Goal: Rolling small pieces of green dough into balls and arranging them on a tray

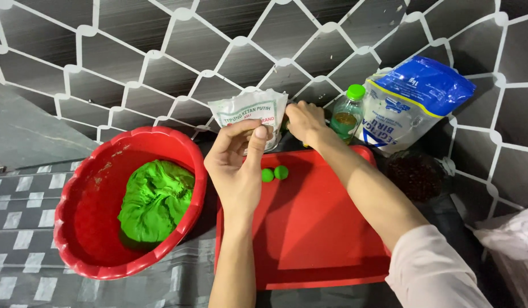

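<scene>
Flour packet (250, 111) upright, L hand (238, 165).

Grey wall (132, 51), white lattice pattern

Home kitchen: flour bag (250, 111), red bowl (75, 228) of green dough (155, 199).

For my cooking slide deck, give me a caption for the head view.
Left hand and right hand hold a white packet above a red tray, beside green dough.
</scene>
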